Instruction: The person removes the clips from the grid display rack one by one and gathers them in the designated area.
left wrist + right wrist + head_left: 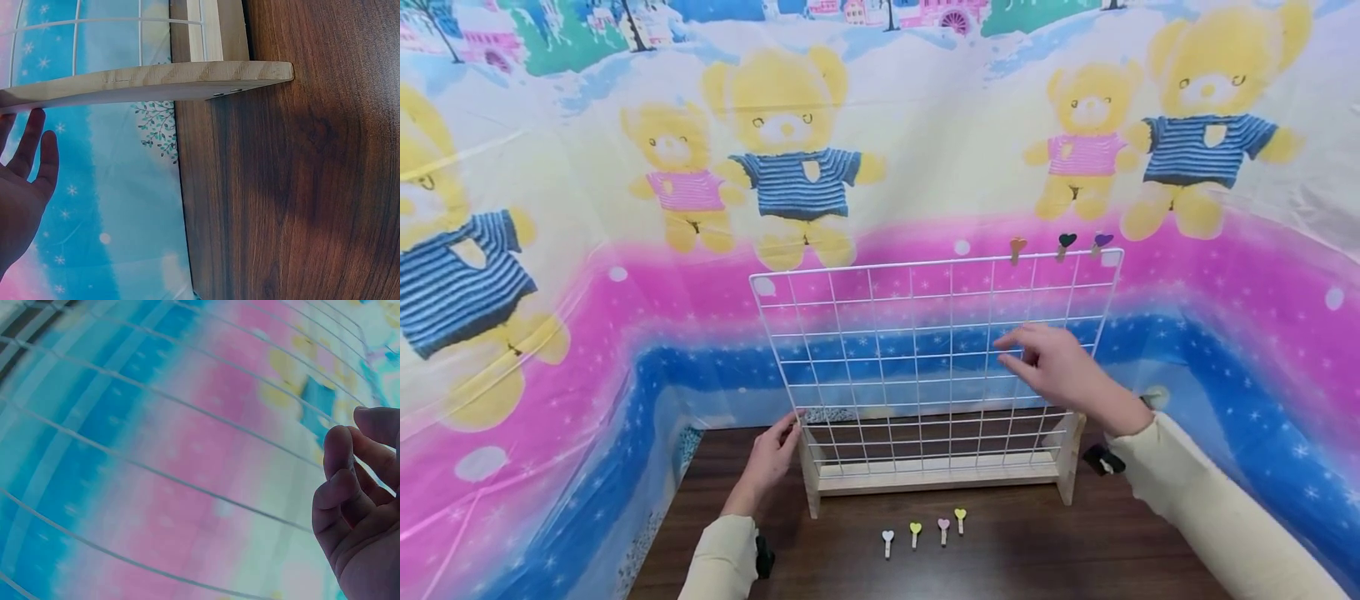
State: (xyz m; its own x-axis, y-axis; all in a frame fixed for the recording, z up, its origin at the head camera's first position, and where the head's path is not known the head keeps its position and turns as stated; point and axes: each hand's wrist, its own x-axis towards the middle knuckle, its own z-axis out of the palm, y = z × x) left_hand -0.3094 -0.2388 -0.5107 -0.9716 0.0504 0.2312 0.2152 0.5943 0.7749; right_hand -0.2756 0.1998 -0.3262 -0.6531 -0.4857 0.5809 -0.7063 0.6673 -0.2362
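Note:
A white wire grid [951, 354] stands upright in a light wooden base [940, 482]. Fingertips of my left hand [772, 458] touch the wooden side support [156, 78] at the grid's lower left, fingers nearly straight. In front of the grid's right half floats my right hand [1060, 367], thumb and forefinger loosely bent with nothing visible between them. Along the top wire, toward the right corner, sit heart clothespins: orange [1017, 248], dark green [1067, 242] and purple [1102, 242]. Before the base lie a white heart clothespin [887, 542], a pink one [943, 530] and two yellow ones [915, 532].
The dark wooden table [1015, 554] extends in front of the stand. Behind and around it hangs a printed cloth [925, 167] with bears and snowflakes. Black straps [1103, 460] circle both wrists.

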